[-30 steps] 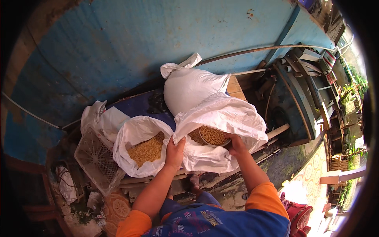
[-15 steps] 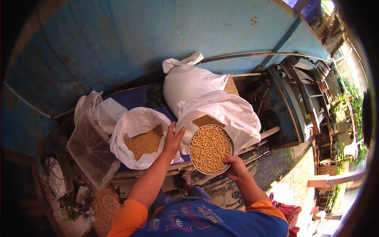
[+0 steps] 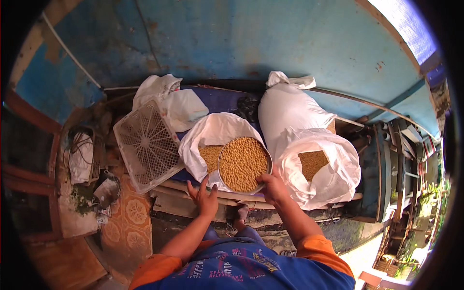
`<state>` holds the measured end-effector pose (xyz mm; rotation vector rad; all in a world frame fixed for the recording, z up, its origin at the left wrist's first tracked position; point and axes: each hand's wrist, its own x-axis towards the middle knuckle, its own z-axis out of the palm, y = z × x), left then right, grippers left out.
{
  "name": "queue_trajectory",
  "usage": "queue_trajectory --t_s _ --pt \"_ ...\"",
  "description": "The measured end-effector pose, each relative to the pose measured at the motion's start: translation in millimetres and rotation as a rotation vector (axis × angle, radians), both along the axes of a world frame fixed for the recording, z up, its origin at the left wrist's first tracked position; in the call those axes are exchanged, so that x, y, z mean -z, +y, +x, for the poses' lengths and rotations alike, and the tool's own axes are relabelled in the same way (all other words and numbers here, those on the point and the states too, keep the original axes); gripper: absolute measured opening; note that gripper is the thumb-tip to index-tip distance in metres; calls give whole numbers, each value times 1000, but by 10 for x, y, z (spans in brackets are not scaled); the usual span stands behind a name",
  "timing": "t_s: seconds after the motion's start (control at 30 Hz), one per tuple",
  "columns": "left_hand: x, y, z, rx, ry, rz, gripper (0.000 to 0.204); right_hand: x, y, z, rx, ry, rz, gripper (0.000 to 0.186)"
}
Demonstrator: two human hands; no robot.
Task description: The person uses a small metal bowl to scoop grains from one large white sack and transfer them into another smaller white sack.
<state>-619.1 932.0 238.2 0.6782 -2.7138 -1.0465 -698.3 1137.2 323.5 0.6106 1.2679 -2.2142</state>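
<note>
My right hand [image 3: 275,186] grips the lower right rim of a round metal bowl [image 3: 269,170], with the fingers beneath it hidden. Soybeans [image 3: 244,162] fill the bowl close to its rim. It is held above the right part of an open white sack [image 3: 195,140], where more beans [image 3: 209,155] show inside. Below and left of the bowl, near the front of that sack, my left hand [image 3: 205,199] has its fingers spread and holds nothing. A second open white sack [image 3: 338,150] with beans [image 3: 312,163] in it stands to the right.
A full white sack [image 3: 287,106] leans behind the right-hand one. At left a plastic crate [image 3: 145,142] tilts against white bags [image 3: 183,108]. A black plastic bag [image 3: 247,107] lies on the blue surface [image 3: 217,99]. The blue wall [image 3: 217,43] rises behind.
The bowl of beans has moved from the right sack across to the left sack, carried by my right hand. My left hand has shifted down and away from the sacks' gap. The view has turned left.
</note>
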Motion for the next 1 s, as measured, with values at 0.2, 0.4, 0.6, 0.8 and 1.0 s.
queue_trajectory --t_s 0.2,0.4,0.6,0.8,1.0 --pt "604 -148 -53 -88 -76 982 55 584 -417 -542 -189 527 1088 89" --pt "399 -125 -107 -42 -109 973 56 851 -555 -682 -244 958 1545 76" --pt "314 -174 -116 -39 -150 982 56 815 -454 -697 -284 1474 1669 74" --pt "409 -151 -90 -54 -147 1041 58 493 -385 -532 -6 1636 1597 78" --pt "160 -101 -22 35 -58 355 60 -354 -87 92 352 840 597 93"
